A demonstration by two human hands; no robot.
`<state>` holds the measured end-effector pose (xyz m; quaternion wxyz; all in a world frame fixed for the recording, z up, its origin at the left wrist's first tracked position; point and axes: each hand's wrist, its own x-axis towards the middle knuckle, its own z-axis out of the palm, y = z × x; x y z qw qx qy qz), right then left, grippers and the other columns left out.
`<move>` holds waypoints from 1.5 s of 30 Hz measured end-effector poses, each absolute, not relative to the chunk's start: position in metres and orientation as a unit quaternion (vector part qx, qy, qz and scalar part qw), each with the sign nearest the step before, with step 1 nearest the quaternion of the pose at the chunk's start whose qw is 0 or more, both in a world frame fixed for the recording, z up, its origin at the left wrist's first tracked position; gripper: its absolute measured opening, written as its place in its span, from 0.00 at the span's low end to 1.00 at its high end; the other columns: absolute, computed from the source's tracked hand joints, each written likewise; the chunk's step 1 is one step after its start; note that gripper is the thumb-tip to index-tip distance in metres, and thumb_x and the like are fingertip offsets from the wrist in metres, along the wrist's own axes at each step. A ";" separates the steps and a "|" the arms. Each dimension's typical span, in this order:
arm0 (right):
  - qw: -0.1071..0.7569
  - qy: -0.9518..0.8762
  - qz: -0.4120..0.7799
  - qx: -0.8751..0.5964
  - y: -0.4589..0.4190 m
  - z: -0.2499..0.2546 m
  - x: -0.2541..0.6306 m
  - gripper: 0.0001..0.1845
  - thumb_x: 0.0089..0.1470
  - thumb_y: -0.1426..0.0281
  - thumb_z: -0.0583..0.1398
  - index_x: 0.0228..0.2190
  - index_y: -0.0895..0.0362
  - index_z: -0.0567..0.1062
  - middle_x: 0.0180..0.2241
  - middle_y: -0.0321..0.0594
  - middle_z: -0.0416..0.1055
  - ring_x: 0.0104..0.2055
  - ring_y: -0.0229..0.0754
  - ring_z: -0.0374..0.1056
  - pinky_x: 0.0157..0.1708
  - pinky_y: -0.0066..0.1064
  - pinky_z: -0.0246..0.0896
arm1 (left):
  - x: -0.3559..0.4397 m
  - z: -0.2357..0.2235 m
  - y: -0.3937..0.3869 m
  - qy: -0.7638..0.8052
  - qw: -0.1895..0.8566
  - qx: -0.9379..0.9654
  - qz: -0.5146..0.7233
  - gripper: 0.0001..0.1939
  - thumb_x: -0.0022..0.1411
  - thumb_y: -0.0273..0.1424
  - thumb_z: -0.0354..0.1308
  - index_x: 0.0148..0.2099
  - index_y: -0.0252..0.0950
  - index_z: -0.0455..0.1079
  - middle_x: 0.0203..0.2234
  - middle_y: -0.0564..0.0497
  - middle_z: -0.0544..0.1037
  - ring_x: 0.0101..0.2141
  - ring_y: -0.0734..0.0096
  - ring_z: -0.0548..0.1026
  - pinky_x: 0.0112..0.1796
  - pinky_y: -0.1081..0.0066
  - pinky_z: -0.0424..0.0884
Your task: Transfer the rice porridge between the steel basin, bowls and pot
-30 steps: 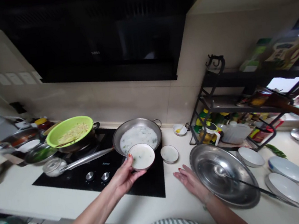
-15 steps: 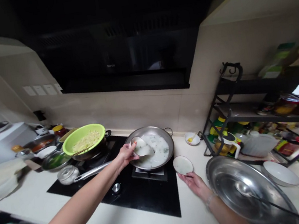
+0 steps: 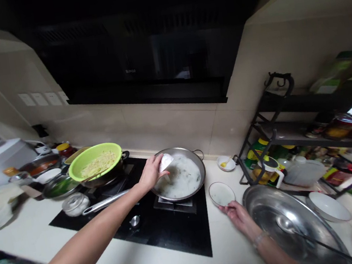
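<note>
My left hand (image 3: 151, 173) is closed on a small white bowl (image 3: 166, 162), tipped steeply over the left side of a steel pan (image 3: 202, 180). Cloudy white liquid with green bits (image 3: 182, 177) fills the pan on the right burner. My right hand (image 3: 237, 214) grips the near rim of a second white bowl (image 3: 221, 194) with a dark edge, held tilted right of the pan at the counter. A little whitish residue shows inside it. The pan's long handle (image 3: 107, 202) points left beneath my left forearm.
A green basin (image 3: 119, 154) of pale shreds sits on the left burner, near a glass jar (image 3: 75, 204). A large steel basin (image 3: 254, 204) with a ladle lies right of my right hand. A black rack (image 3: 271, 136) and a small dish (image 3: 226, 163) stand behind.
My left hand has turned its bowl from a partial tilt to nearly upside down over the pan. The right-hand bowl has shifted slightly right and holds less liquid.
</note>
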<state>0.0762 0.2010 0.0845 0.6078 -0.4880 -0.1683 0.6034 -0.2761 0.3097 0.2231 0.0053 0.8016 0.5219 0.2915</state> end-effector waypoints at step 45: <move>0.144 -0.894 0.003 -0.424 0.295 0.252 0.008 0.38 0.58 0.71 0.51 0.65 0.51 0.41 0.55 0.55 0.53 0.40 0.47 0.67 0.40 0.43 0.67 | -0.289 0.222 0.262 0.487 -0.063 0.841 0.228 0.31 0.59 0.42 0.56 0.62 0.45 0.55 0.49 0.42 0.65 0.54 0.53 0.57 0.46 0.57 0.70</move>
